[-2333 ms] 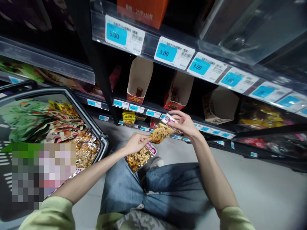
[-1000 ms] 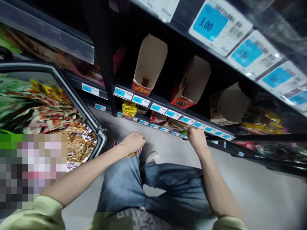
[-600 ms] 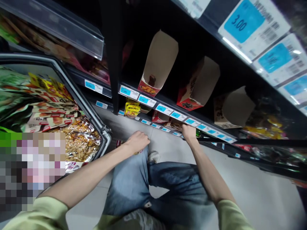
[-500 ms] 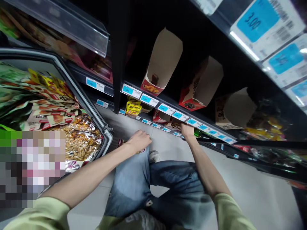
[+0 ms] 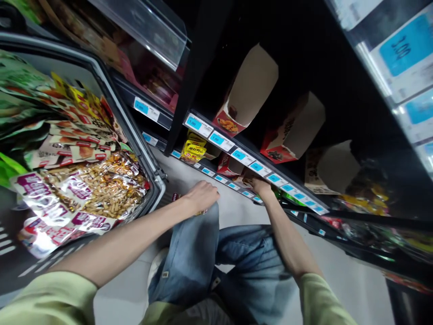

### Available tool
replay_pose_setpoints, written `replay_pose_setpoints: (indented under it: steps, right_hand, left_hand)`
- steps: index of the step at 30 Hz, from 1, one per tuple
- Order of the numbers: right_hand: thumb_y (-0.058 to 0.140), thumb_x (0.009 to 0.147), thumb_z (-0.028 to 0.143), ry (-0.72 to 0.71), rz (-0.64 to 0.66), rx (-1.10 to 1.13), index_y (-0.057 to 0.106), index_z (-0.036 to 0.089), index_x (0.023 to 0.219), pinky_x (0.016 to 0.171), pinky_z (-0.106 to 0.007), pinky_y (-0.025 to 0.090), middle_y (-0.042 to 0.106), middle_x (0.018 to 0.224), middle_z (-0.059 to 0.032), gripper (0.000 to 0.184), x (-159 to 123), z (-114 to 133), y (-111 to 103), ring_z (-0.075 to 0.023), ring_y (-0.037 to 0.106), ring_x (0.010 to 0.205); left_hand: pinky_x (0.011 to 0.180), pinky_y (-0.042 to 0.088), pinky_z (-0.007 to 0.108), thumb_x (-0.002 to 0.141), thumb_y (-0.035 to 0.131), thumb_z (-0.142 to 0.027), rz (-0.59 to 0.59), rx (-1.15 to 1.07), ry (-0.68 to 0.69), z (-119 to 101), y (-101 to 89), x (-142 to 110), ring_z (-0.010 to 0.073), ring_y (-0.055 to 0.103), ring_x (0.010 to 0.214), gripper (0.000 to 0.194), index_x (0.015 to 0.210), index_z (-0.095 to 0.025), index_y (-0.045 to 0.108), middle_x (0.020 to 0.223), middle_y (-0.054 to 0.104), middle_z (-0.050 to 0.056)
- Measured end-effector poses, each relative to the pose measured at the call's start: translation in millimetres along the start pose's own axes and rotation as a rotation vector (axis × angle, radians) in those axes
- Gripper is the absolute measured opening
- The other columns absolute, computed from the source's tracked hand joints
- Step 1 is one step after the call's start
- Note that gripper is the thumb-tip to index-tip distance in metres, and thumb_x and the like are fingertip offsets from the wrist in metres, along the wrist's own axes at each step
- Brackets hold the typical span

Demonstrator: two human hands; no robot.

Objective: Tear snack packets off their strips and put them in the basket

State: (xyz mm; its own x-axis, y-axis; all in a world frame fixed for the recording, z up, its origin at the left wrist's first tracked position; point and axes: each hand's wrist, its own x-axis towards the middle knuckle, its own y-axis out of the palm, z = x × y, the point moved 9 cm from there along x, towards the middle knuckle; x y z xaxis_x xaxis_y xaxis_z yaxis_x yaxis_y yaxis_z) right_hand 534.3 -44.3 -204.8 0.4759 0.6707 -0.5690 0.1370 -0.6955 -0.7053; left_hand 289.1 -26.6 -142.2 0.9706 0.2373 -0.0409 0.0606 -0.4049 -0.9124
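Into the low shelf (image 5: 227, 183) slips the right hand (image 5: 262, 186), goods (image 5: 246, 177) now within reach (its grip's hidden, can't tell), the left hand (image 5: 203, 195) still clasped on a packet (image 5: 202, 212).

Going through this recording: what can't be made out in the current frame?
All in the head view:
Right hand: its fingers are lost in shadow beneath the shelf, so its grip is unclear.
Left hand: its back hides its palm and most of the packet below.
Large price label: small print blurred, side cut off by the right edge.
Shopping basket: the left edge cuts it off.
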Motion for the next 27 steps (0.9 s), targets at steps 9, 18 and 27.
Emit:
replay_pose_setpoints:
  steps: [9,18,27]
  right_hand:
    - [0.035,0.103,0.037,-0.761,-0.061,0.489,0.063,0.015,0.101,0.078,-0.026,0.045,0.066,0.092,-0.0079,0.036,-77.1,118.8,-97.5,-0.0183,0.061,0.084]
    - [0.074,0.076,0.051,-0.851,0.185,1.427,0.06,0.018,0.104,0.058,-0.025,0.05,0.065,0.082,-0.0021,0.046,-102.0,124.7,-148.0,-0.0167,0.061,0.068]
    - [0.088,0.056,0.042,-0.563,-0.262,1.658,0.057,0.016,0.095,0.062,-0.029,0.053,0.065,0.079,-0.0033,0.057,-77.1,66.7,-147.8,-0.0197,0.064,0.071]
  left_hand:
    - [0.069,0.048,0.033,0.098,0.038,-0.03,-0.24,-0.088,-0.368,32.1,-35.3,-2.3,0.0253,0.069,0.076,0.049,0.145,-0.013,0.039,0.075,0.07,0.012]
    - [0.082,0.048,0.025,0.101,0.033,-0.032,-0.715,-0.626,-0.555,72.6,-73.5,-23.7,0.0158,0.067,0.09,0.038,0.129,-0.018,0.055,0.11,0.07,0.006]
    - [0.074,0.05,0.026,0.093,0.051,-0.042,-0.617,-0.546,-0.46,54.1,-67.9,-15.8,0.0167,0.067,0.08,0.067,0.148,-0.018,0.022,0.102,0.068,0.008]
